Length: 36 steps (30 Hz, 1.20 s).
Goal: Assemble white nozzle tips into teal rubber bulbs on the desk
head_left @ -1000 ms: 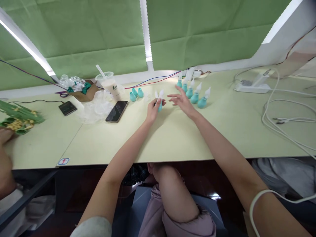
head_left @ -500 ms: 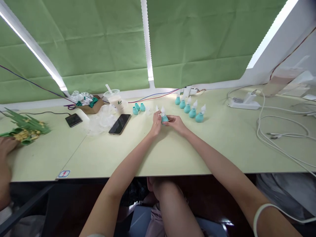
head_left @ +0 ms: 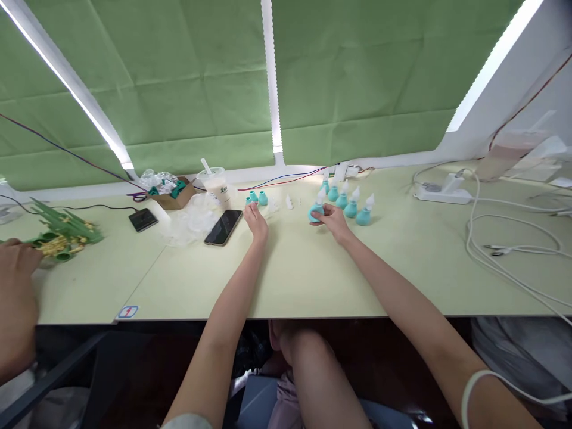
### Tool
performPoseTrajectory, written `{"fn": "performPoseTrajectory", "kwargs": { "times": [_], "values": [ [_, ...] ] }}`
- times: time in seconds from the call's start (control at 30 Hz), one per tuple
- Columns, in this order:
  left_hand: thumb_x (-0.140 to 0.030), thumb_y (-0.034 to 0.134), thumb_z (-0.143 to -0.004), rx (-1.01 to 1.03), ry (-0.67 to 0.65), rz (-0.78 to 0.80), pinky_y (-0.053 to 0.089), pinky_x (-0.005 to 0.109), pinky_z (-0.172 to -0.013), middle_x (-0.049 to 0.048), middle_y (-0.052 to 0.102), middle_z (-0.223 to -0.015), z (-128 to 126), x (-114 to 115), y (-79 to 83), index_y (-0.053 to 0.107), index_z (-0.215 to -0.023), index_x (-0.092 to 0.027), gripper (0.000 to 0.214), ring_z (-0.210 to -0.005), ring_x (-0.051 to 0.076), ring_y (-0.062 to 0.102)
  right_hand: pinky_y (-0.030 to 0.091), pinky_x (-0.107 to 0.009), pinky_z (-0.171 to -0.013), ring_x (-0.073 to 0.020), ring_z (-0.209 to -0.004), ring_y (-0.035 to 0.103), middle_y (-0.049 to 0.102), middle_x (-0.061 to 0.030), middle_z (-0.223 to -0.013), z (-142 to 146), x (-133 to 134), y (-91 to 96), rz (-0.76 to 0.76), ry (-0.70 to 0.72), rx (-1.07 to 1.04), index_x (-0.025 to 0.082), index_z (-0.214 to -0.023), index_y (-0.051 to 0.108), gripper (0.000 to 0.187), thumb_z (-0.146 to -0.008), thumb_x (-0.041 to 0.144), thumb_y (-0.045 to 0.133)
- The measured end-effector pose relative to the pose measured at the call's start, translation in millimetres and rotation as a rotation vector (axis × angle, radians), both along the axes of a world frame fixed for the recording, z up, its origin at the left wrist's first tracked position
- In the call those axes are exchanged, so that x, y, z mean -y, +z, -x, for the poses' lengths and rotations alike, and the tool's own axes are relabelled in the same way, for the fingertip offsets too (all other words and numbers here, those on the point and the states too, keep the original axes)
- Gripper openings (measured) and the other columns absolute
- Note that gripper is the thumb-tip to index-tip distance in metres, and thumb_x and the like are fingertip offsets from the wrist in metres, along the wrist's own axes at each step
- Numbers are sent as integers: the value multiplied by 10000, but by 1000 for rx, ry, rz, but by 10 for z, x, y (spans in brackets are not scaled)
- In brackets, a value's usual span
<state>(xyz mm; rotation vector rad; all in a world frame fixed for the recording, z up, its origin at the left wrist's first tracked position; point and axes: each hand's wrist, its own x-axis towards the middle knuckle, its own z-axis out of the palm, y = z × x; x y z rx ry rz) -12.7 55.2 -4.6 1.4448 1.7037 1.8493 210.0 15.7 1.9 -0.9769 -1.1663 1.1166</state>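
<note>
My right hand is closed around a teal bulb syringe, its whitish tip pointing up. It holds the syringe just left of several similar teal bulb syringes standing in a slanting row. Farther left, my left hand has its fingers closed at the nearest of three tipless teal rubber bulbs, mostly covering that bulb. A small clear nozzle tip lies on the table between my hands, with more clear pieces beside the bulbs.
Left of my left hand are a phone, crumpled clear plastic, a drink cup and a cardboard box. At far left, another person's hand touches green plastic stems. A power strip and white cables lie right.
My left hand has let go of the bulb syringe and moved left to the loose bulbs. My right hand has carried the syringe rightward, toward the row.
</note>
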Motion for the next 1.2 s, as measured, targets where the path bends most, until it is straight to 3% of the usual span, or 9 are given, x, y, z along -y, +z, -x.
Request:
{"fn": "performPoseTrajectory", "kwargs": {
  "times": [0.1, 0.23, 0.43, 0.57, 0.7, 0.8, 0.97, 1.2],
  "values": [
    [-460, 214, -931, -43, -40, -14, 359, 361, -964, 82, 569, -997, -51, 40, -5, 521, -915, -196, 405, -1035, 179, 515, 593, -395, -707, -160, -577, 635, 656, -7, -693, -57, -3, -1, 1, -21, 0, 184, -755, 626, 437, -522, 520, 780],
    [-467, 249, -928, -113, -119, -20, 356, 382, -960, 98, 564, -1029, -86, 81, -5, 516, -985, -192, 387, -1057, 195, 503, 568, -369, -782, -173, -724, 672, 685, -32, -878, -56, 25, -19, -5, 22, -26, 206, -920, 643, 460, -581, 497, 756],
    [-460, 260, -930, -163, -135, -21, 356, 355, -964, 102, 554, -1065, -65, 74, -33, 495, -1061, -179, 390, -1074, 194, 492, 567, -372, -677, -172, -621, 637, 666, -20, -719, -113, -26, -43, 2, -155, 56, 170, -757, 657, 433, -497, 492, 786],
    [-448, 259, -933, -180, -153, -14, 353, 351, -970, 104, 555, -1081, -56, 76, -48, 487, -1084, -178, 385, -1071, 196, 493, 554, -345, -664, -188, -710, 648, 687, -35, -813, -164, -105, -62, 28, -142, 136, 186, -858, 664, 455, -516, 465, 777],
    [-443, 271, -932, -180, -199, 17, 374, 350, -932, 102, 566, -1050, -52, 76, -57, 494, -1073, -183, 370, -1049, 202, 503, 526, -323, -696, -216, -880, 631, 684, -66, -976, -49, -351, -103, 16, -145, 314, 194, -978, 661, 495, -563, 452, 742],
    [-432, 281, -932, -196, -225, 25, 376, 353, -914, 99, 569, -1042, -45, 65, -61, 495, -1061, -181, 355, -1038, 207, 502, 496, -320, -731, -213, -892, 608, 666, -81, -1021, 75, -660, -86, -46, -324, 470, 177, -918, 678, 410, -628, 467, 682],
    [-405, 301, -931, -193, -246, 59, 380, 355, -892, 98, 581, -1021, -35, 42, -59, 504, -1031, -181, 319, -1023, 214, 498, 452, -330, -768, -207, -783, 592, 674, -86, -823, 169, -1124, -39, -53, -564, 747, 149, -876, 687, 280, -726, 372, 608],
    [-415, 301, -928, -185, -275, 92, 382, 354, -883, 96, 588, -1016, -41, 30, -85, 512, -1021, -182, 329, -1008, 211, 500, 409, -345, -832, -263, -972, 555, 617, -173, -1038, 137, -1332, -201, 42, -679, 999, 119, -1030, 644, 315, -755, 253, 574]
  ]
}}
